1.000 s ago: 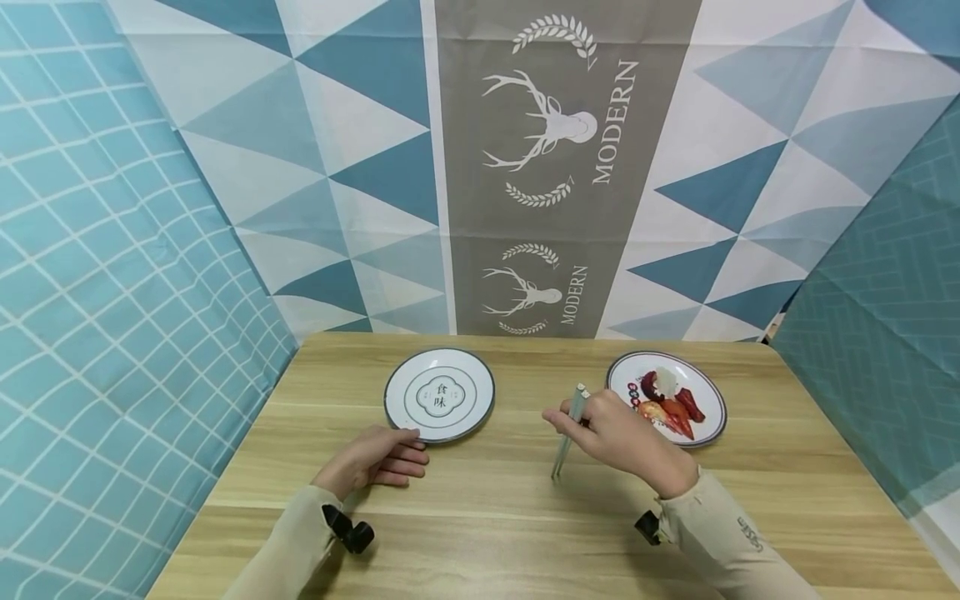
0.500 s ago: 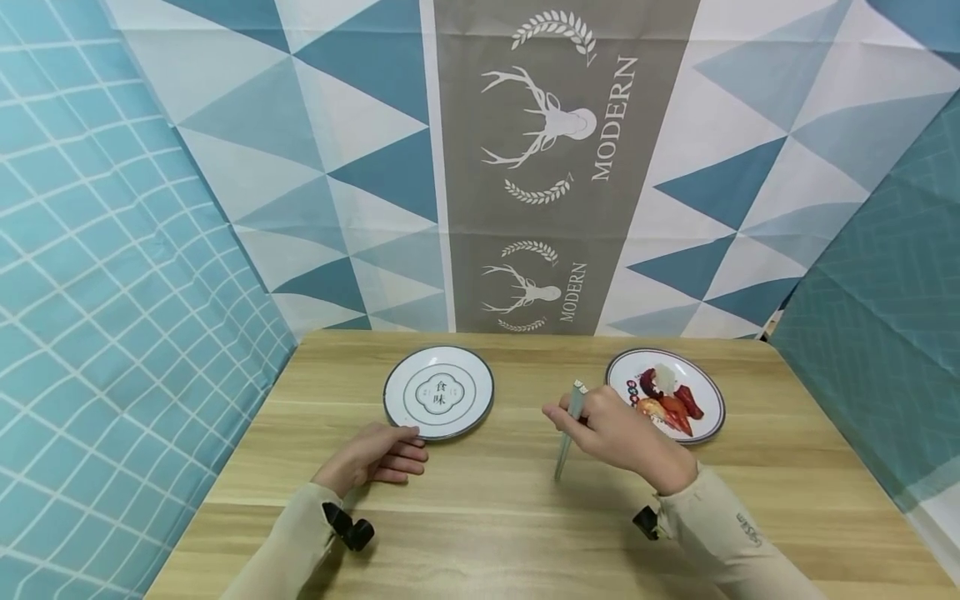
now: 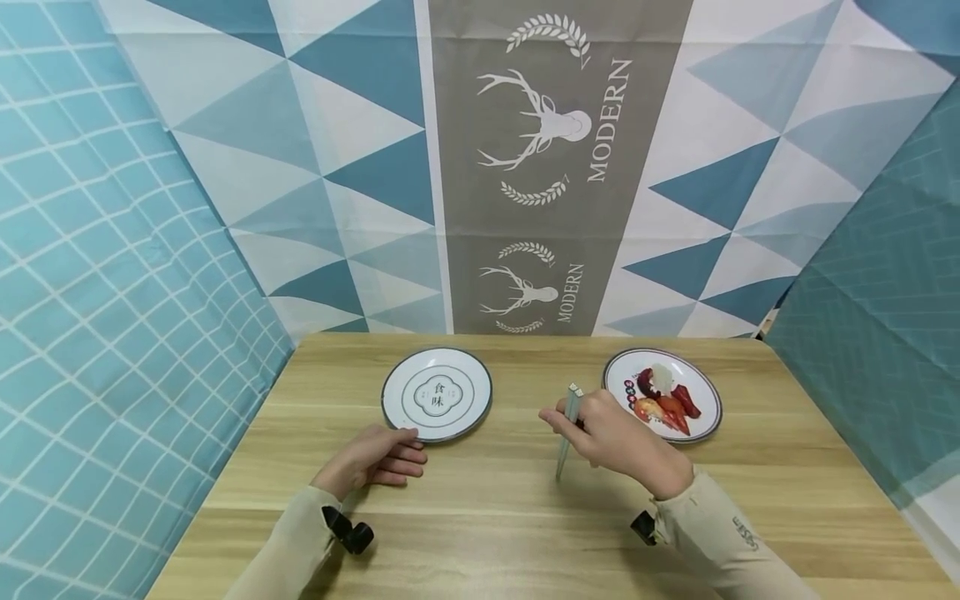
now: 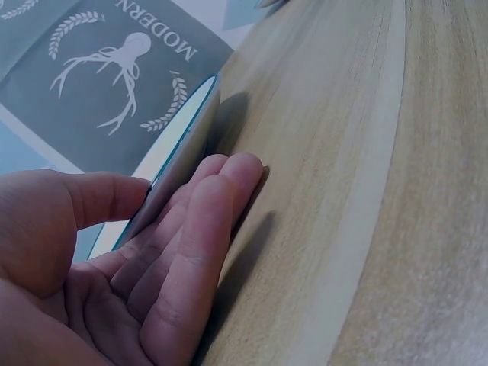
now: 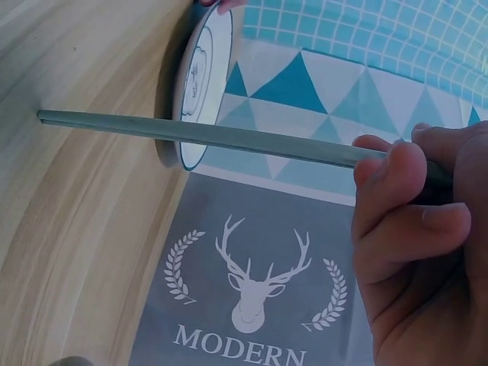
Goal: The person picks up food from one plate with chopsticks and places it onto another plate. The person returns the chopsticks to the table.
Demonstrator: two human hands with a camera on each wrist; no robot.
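My left hand (image 3: 378,457) is at the near rim of a round white plate (image 3: 408,408) with a dark blue edge and printed characters in its middle. In the left wrist view the thumb (image 4: 110,200) lies on the rim, with the other fingers (image 4: 191,259) below it, so the edge sits between them. My right hand (image 3: 618,433) grips a pair of pale green chopsticks (image 3: 567,442), held together and pointing down toward the table. Nothing is between their tips (image 5: 46,117).
An oval white plate (image 3: 705,421) stands at the back right, partly behind my right hand. It bears several food pieces (image 3: 675,408), red, orange and white. The wooden table (image 3: 480,533) meets a patterned cloth backdrop (image 3: 517,208), with blue cloths at both sides.
The chopstick tips, slightly apart a second ago, now lie together. Both hands and both plates hold almost the same places; the head view has shifted slightly.
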